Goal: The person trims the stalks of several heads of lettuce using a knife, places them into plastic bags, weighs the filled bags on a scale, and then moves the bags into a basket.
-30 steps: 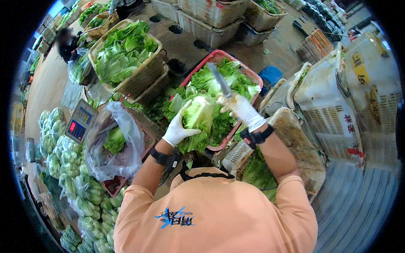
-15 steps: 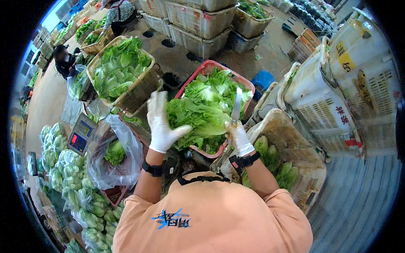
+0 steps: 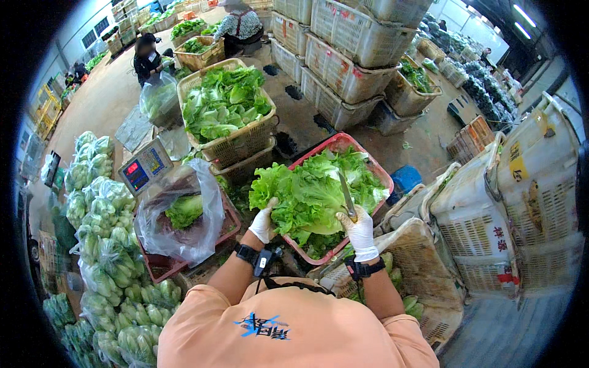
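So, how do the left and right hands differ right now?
The right hand grips a knife, tip toward the picture's top; no tool shows in the left hand. The left hand is at the leafy side of the lettuce, fingers partly hidden, while the right hand is near its paler base. Both wear white gloves and black wrist straps.
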Motion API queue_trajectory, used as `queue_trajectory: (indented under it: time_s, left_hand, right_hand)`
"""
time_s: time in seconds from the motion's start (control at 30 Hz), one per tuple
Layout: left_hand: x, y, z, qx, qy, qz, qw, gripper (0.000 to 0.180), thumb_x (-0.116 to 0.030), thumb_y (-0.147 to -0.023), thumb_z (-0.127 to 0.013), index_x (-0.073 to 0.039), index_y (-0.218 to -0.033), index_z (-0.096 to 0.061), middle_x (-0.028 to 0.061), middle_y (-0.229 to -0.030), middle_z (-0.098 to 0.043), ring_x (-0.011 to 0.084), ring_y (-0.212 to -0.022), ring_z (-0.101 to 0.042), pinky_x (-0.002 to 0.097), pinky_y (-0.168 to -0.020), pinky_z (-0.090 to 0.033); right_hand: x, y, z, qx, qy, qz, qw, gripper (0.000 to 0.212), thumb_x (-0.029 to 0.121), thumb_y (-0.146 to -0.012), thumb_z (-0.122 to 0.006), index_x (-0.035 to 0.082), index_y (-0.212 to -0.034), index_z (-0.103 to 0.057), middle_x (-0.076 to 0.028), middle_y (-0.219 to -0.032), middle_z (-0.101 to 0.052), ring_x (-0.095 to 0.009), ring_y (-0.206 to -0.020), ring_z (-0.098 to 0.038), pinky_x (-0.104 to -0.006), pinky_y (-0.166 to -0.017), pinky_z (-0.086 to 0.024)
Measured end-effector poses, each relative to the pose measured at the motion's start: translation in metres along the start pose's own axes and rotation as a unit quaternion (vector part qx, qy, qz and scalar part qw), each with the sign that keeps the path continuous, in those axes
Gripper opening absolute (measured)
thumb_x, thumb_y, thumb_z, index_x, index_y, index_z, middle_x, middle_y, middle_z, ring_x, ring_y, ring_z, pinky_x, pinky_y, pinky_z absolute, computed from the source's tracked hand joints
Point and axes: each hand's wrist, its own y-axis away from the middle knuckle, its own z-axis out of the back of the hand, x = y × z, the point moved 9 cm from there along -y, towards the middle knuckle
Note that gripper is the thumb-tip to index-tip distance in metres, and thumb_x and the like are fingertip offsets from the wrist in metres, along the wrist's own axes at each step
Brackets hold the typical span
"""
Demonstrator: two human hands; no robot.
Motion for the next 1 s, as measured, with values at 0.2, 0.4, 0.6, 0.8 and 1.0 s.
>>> queue_trajectory:
  time_s: [0.2,0.4,0.6,0.8,1.0]
  left_hand:
    - [0.002,0.019,-0.015,0.019,0.086,-0.011,0.996,0.054,-0.043,-0.090,-0.049,-0.004,-0.127,-0.046,0.0139,-0.122,-0.055,0.0296,-0.109,-0.054,0.0462,-0.094,-0.044]
    - [-0.020,0.041,-0.014,0.027,0.118,-0.111,0.986,0.063,-0.057,-0.088,-0.042,-0.011,-0.131,-0.045,0.0099,-0.128,-0.051,0.0291,-0.114,-0.050,0.0463,-0.099,-0.038]
    - [-0.024,0.031,-0.004,0.027,0.151,-0.112,0.982,0.063,-0.056,-0.088,-0.042,-0.011,-0.133,-0.043,0.0105,-0.129,-0.050,0.0299,-0.117,-0.048,0.0480,-0.100,-0.037]
    - [-0.015,0.018,0.009,0.022,0.093,-0.081,0.992,0.065,-0.054,-0.088,-0.044,-0.009,-0.135,-0.039,0.0132,-0.132,-0.047,0.0319,-0.120,-0.045,0.0502,-0.100,-0.037]
    - [-0.024,0.024,0.015,0.084,-0.046,-0.104,0.990,0.074,-0.056,-0.085,-0.049,-0.008,-0.138,-0.032,0.0158,-0.135,-0.043,0.0347,-0.121,-0.043,0.0506,-0.101,-0.037]
  right_hand:
    - [-0.003,0.000,-0.004,-0.141,-0.111,-0.029,0.983,0.027,0.023,-0.079,-0.072,0.000,-0.088,-0.062,-0.008,-0.071,-0.060,-0.017,-0.061,-0.054,-0.0310,-0.058,-0.042]
    - [-0.053,-0.022,-0.021,-0.134,-0.306,-0.214,0.918,0.030,0.036,-0.086,-0.063,0.007,-0.093,-0.058,0.003,-0.062,-0.050,-0.009,-0.047,-0.043,-0.0247,-0.042,-0.036]
    - [-0.133,-0.006,-0.005,-0.094,-0.177,-0.291,0.935,0.026,0.032,-0.085,-0.065,0.008,-0.095,-0.064,0.002,-0.067,-0.057,-0.007,-0.049,-0.048,-0.0209,-0.044,-0.038]
    - [-0.019,0.018,-0.048,0.101,-0.299,-0.236,0.919,0.035,0.032,-0.083,-0.068,0.008,-0.108,-0.063,0.003,-0.084,-0.060,-0.007,-0.069,-0.055,-0.0196,-0.057,-0.045]
    - [0.028,0.007,-0.022,0.104,-0.054,0.028,0.993,0.024,0.017,-0.083,-0.069,0.002,-0.100,-0.062,0.001,-0.089,-0.058,-0.009,-0.078,-0.051,-0.0239,-0.070,-0.042]
